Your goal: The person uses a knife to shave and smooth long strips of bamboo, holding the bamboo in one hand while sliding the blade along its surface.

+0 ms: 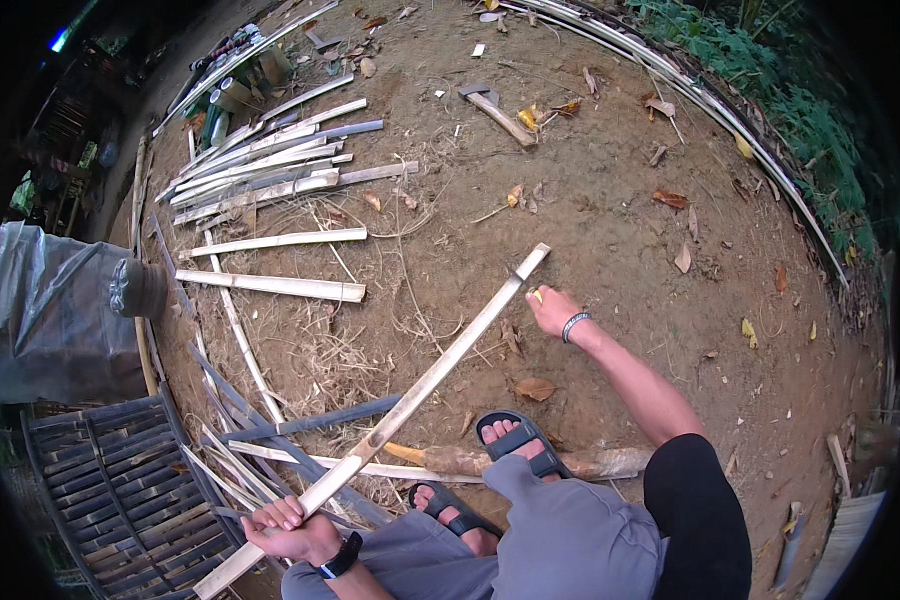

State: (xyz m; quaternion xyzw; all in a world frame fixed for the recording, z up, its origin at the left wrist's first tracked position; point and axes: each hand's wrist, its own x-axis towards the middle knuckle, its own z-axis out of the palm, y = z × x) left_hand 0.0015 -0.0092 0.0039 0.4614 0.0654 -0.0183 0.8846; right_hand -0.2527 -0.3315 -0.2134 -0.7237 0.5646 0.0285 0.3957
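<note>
A long split bamboo strip (pixel 450 358) runs slantwise from the lower left up toward the middle, its pale inner side facing up. My left hand (pixel 295 530) is closed around its near part, beside my left leg. Close to the far end, my right hand (pixel 553 312) is closed on a knife (pixel 538 295) with a bit of yellow handle showing. The dark blade lies against the strip just short of its tip. Most of the handle is hidden in my fist.
Several bamboo strips (pixel 260 170) lie in a pile at the upper left. A hatchet (pixel 500 115) rests on the dirt ahead. A log (pixel 600 462) lies by my sandals. At left stand a slatted bamboo bench (pixel 130 490) and a plastic-covered block (pixel 60 310).
</note>
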